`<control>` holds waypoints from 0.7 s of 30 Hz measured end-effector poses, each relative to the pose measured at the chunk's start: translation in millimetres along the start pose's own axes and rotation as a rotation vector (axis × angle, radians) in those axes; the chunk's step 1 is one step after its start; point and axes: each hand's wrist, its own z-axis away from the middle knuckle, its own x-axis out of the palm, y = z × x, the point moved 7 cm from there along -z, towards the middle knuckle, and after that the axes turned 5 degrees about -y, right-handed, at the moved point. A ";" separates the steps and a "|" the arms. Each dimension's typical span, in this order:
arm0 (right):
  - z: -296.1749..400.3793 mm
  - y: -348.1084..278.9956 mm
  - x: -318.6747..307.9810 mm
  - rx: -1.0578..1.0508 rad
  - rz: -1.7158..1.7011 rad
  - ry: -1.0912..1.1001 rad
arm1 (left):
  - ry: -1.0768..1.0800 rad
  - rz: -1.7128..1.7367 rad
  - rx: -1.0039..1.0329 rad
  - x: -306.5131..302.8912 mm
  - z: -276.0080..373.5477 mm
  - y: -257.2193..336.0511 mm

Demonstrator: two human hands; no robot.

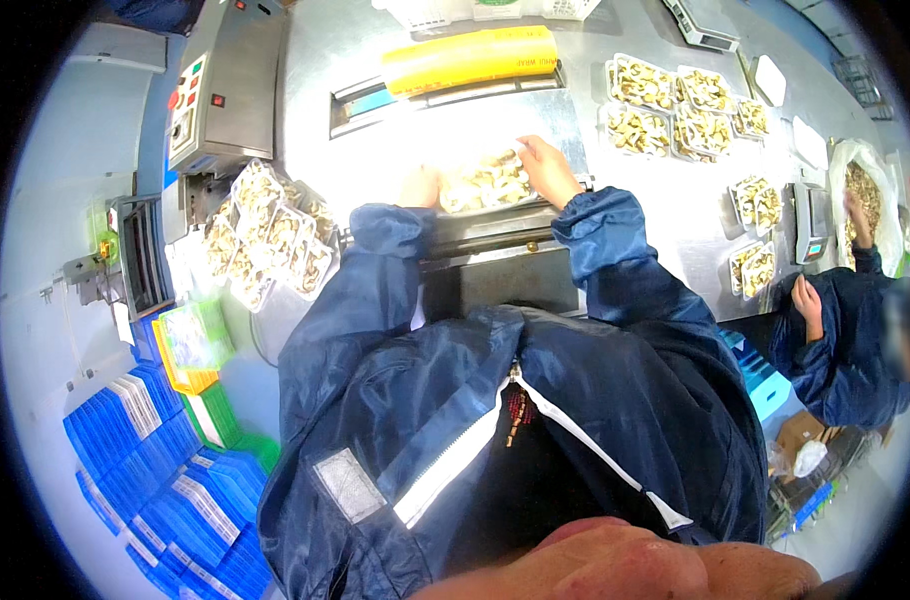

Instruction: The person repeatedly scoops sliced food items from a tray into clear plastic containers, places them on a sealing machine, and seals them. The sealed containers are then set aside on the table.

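A tray of sliced mushrooms [486, 184] lies before me on the steel wrapping station, between my two hands. My left hand [422, 186] is at the tray's left end, washed out by glare, so its fingers do not show clearly. At the right end, my right hand [546, 166] grips the tray's rim with thumb and fingers. Beyond the tray, a roll of yellow-printed plastic wrap [470, 60] rests over the slot of the station. Glare hides whether film lies under or over the tray.
Wrapped mushroom packs [271, 232] are piled at left beside a steel control box [233, 82]. More filled trays [638, 82] stand at right, near a scale [812, 221]. At far right a co-worker reaches into a sack of mushrooms [864, 195]. Blue crates [162, 450] stack at lower left.
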 end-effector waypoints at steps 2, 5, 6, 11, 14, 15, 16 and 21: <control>15.1 -2.0 -1.5 0.047 -0.002 -0.096 | -0.053 -0.160 0.067 -5.2 20.5 5.5; 75.6 -43.7 -24.0 -0.028 0.041 -0.069 | -0.258 -0.040 -0.014 -26.3 87.0 44.9; 108.4 -71.6 -39.9 0.002 -0.004 -0.038 | -0.323 0.154 -0.140 -41.0 118.5 73.8; 239.9 -108.6 -46.1 0.113 -0.156 -0.009 | -0.132 0.303 -0.082 -47.1 242.2 98.0; 256.7 -83.1 -35.6 0.257 0.054 0.055 | -0.056 0.299 0.089 -7.5 238.0 49.9; 255.4 -67.3 -30.9 0.289 0.161 0.103 | -0.074 0.277 -0.025 3.6 236.5 42.4; 256.7 -56.8 -27.2 0.240 0.211 0.172 | -0.076 0.244 -0.052 11.9 234.9 34.5; 265.6 -8.4 -9.5 0.418 0.113 0.122 | 0.066 0.431 -0.166 32.3 246.9 -9.7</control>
